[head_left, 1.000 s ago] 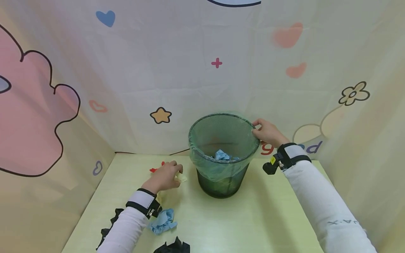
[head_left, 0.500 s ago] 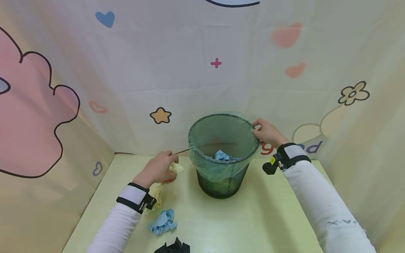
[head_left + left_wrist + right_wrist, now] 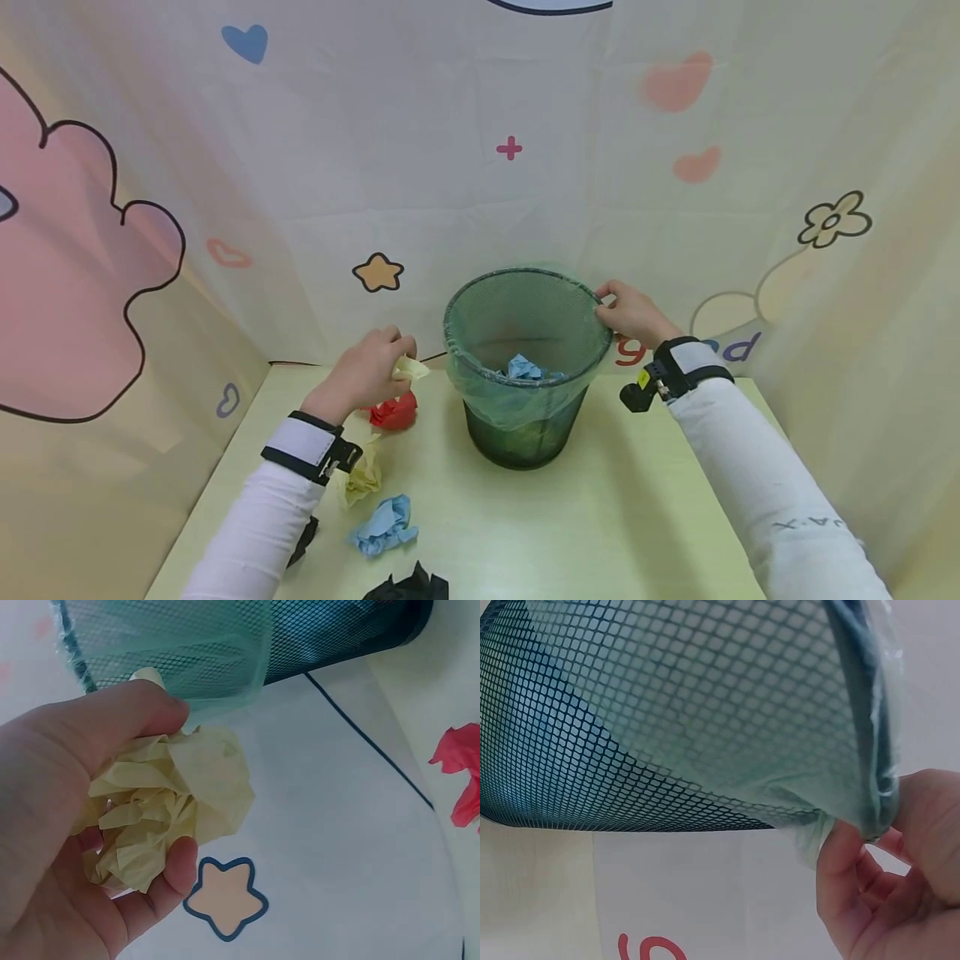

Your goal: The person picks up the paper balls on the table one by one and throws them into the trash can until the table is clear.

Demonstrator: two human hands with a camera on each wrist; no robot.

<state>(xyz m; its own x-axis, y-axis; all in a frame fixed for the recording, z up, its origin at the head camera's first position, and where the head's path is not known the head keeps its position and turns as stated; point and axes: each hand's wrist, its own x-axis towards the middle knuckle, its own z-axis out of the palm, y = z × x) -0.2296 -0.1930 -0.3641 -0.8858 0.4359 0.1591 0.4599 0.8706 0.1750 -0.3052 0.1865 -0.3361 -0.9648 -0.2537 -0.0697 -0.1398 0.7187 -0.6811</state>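
Note:
My left hand grips a crumpled ball of pale yellow paper between thumb and fingers, held above the table just left of the bin. With the right hand I pinch the rim of a dark mesh wastebasket at its right side, over the thin green bag lining it. The basket stands upright, and crumpled blue paper shows inside. Below the left hand on the table lies a red crumpled paper, partly covered by the hand in the head view.
Nearer me on the table lie another yellow paper ball, a blue one and a black one at the bottom edge. More black paper peeks out beside the left sleeve. A printed curtain hangs behind.
My left hand has risen and moved back and slightly left with the yellow paper, uncovering the red paper and the other yellow ball. The right hand has stayed on the rim.

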